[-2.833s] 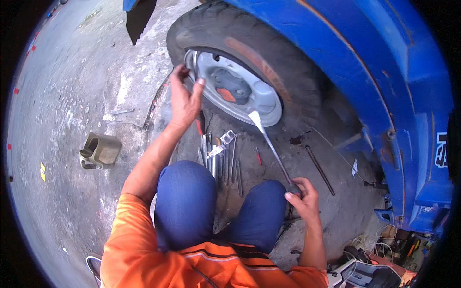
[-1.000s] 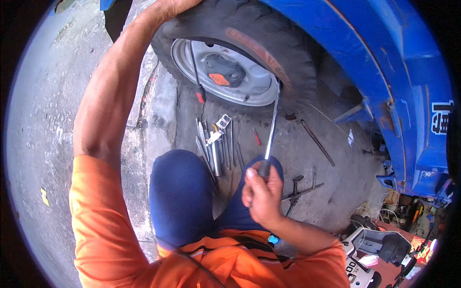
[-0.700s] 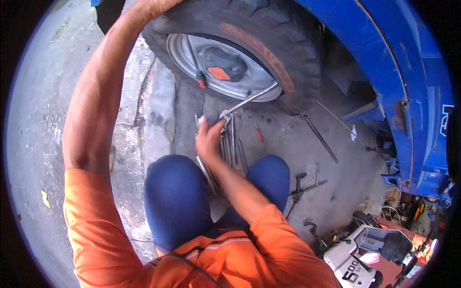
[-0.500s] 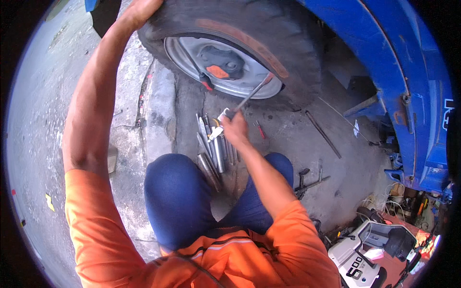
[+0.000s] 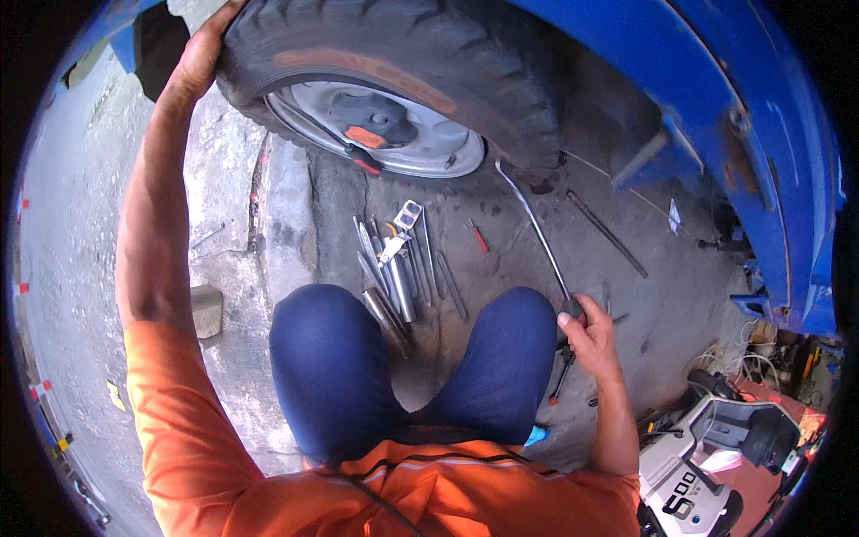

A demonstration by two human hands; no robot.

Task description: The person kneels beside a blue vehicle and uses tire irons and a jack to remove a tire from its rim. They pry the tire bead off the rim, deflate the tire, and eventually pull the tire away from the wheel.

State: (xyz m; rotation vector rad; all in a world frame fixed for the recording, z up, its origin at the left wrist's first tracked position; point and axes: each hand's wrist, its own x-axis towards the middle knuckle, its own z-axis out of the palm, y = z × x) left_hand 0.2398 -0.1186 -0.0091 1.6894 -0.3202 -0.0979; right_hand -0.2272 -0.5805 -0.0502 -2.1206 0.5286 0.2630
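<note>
A big black tyre on a pale grey wheel rim stands tilted at the top. My left hand grips the tyre's far left edge, its fingertips partly hidden. My right hand is closed round the dark handle of a long metal pry bar, out beside my right knee. The bar's bent tip lies just right of the rim, apart from it. A second lever with a red and black handle rests across the rim, its handle at the lower edge.
Between my knees and the wheel lie several metal hand tools and a small red-handled tool. A dark metal bar is on the floor at right. Blue bodywork overhangs the right side; a white machine stands lower right.
My right hand has swung right and back toward me with the pry bar, whose tip has left the tyre's edge. My left hand stays on the tyre. The whole view has shifted slightly.
</note>
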